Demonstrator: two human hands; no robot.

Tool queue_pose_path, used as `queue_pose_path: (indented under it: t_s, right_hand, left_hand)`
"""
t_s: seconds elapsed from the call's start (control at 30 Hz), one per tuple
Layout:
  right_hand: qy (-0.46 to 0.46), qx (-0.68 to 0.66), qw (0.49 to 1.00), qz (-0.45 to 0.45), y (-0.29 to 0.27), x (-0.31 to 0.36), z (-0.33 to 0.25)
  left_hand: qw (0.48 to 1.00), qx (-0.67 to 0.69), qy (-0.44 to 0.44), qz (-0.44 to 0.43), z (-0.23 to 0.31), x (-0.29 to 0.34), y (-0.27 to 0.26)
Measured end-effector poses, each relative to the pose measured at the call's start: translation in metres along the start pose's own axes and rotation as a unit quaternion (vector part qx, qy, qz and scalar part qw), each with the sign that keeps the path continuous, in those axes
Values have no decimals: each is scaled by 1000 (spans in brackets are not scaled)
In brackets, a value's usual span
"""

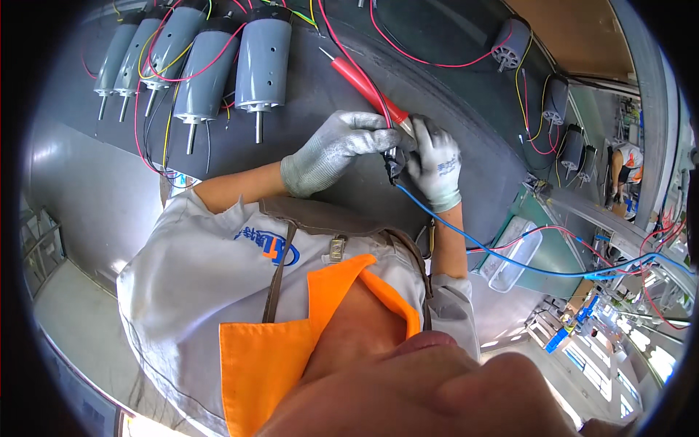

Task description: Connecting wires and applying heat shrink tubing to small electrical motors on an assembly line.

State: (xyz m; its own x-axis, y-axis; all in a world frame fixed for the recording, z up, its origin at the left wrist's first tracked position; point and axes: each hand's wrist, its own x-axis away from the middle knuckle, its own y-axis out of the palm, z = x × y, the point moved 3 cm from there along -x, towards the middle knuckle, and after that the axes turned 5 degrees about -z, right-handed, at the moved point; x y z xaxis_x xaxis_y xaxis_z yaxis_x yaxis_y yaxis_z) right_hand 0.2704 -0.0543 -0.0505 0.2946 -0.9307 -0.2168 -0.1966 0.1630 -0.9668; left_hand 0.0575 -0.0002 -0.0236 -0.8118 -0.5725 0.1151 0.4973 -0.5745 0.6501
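Observation:
Both my hands wear whitish gloves and meet over the dark bench top (313, 87). My left hand (338, 149) is closed, its fingertips pinching a red wire (375, 91) that runs down from the far edge. Directly below those fingertips sits a small black clip (394, 162), with a blue cable (451, 227) leading from it to the right. My right hand (435, 164) is closed around the rear end of a red-handled test probe (368, 89). The probe's metal tip points to the far left. My right fingertips are close to the clip; whether they touch it is hidden.
Several grey cylindrical motors (263, 62) with shafts and loose wires stand at the far left. More motors (512, 40) line the right side. A pale tray (513, 253) lies on a green surface (557, 266). Farther right, a person (626, 167) is visible.

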Motion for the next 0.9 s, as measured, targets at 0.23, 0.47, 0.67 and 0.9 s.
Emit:
queue_pose_path:
  t_s: [0.23, 0.47, 0.67, 0.9]
  right_hand:
    - [48, -59, 996, -42, -9, -26, 2]
    - [101, -276, 955, -37, -25, -90, 60]
    - [117, -207, 968, -83, -24, -92, 68]
    - [348, 13, 937, 31, -93, 79, 102]
  left_hand:
    - [1000, -18, 21, -8, 4, 5, 0]
    - [999, -2, 36, 10, 11, 5, 0]
    - [998, -9, 67, 11, -5, 1, -7]
    - [998, 20, 22, 53, -4, -9, -5]
